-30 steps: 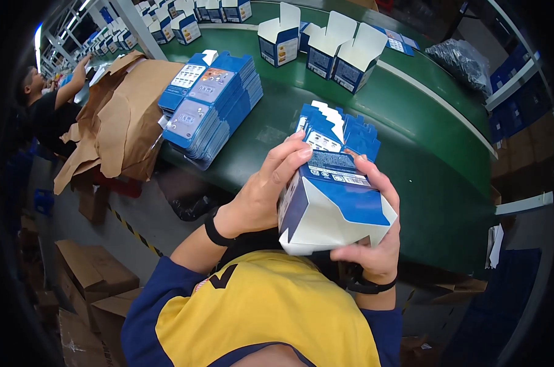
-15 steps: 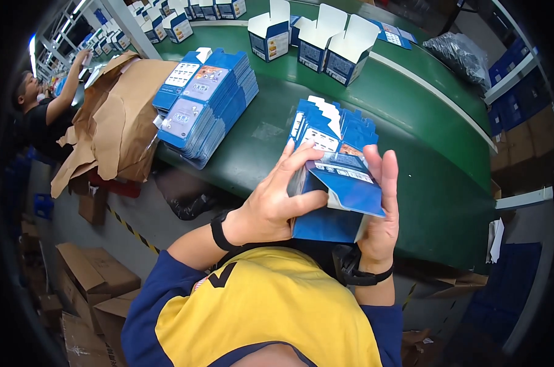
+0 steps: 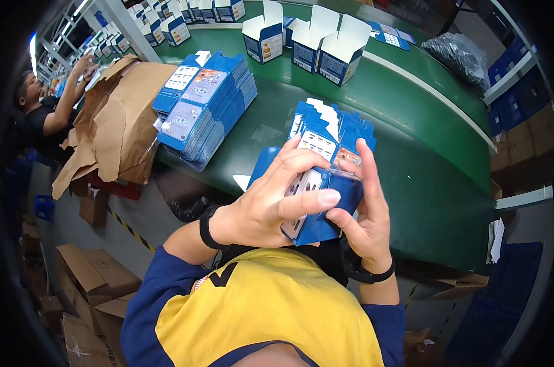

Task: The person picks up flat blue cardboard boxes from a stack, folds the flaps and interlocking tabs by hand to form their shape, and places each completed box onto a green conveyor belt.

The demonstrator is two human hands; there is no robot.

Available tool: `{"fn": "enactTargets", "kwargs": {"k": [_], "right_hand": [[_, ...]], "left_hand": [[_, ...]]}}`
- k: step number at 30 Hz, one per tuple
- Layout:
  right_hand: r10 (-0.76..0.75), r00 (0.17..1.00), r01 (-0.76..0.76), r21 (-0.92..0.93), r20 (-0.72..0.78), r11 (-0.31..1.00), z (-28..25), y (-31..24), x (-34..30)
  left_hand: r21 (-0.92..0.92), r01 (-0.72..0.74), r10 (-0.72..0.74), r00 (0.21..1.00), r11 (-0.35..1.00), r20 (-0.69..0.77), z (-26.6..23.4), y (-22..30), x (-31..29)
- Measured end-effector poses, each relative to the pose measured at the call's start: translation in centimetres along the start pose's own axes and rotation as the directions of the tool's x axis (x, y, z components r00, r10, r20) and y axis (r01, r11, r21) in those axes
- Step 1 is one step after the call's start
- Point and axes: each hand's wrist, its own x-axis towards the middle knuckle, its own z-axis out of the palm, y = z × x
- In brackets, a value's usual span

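Note:
Close to my body, a blue carton (image 3: 348, 191) is held between both hands, its blue end panel turned toward me and its printed side facing left. My left hand (image 3: 271, 199) grips it from the left, thumb lying across the panel. From the right, my right hand (image 3: 370, 223) holds it with the thumb on the panel and the fingers along the far side. A blue flap (image 3: 265, 163) with a white corner sticks out beyond my left hand. Just past the carton lies a small fanned pile of flat blue cartons (image 3: 313, 125), partly hidden by my fingers.
A tall stack of flat cartons (image 3: 206, 101) stands left on the green table (image 3: 424, 202), beside torn brown paper (image 3: 118, 116). Opened cartons (image 3: 341, 55) with raised white lids stand at the back. A person (image 3: 48, 110) works at far left. Cardboard boxes (image 3: 96, 272) sit on the floor.
The carton has been turned in my hands. Its loose end flap, raised before, is now folded in, and another flap points left. Both thumbs have come together on the end panel.

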Motion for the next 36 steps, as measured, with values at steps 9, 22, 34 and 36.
{"fn": "enactTargets", "kwargs": {"k": [9, 22, 34, 36], "right_hand": [[-0.028, 0.974, 0.09, -0.268, 0.226, 0.959, -0.6, -0.3, 1.2], [0.047, 0.999, -0.052, 0.2, 0.026, 0.978, 0.2, -1.2, 0.3], [0.137, 0.971, -0.165, 0.132, 0.195, 0.977, -0.2, -2.2, 0.3], [0.014, 0.986, -0.024, 0.057, 0.167, 0.998, 0.0, -2.0, 0.2]], "left_hand": [[-0.079, 0.068, -0.069, 0.998, 0.995, -0.014, -0.2, 0.5, 0.0], [-0.056, 0.073, -0.079, 0.988, 0.996, -0.13, 1.8, 0.5, 0.2], [-0.191, -0.007, 0.008, 1.0, 0.982, 0.007, -0.3, -0.1, -0.7], [-0.1, -0.082, 0.077, 0.996, 0.992, -0.052, -0.4, -0.1, -0.4]]}}
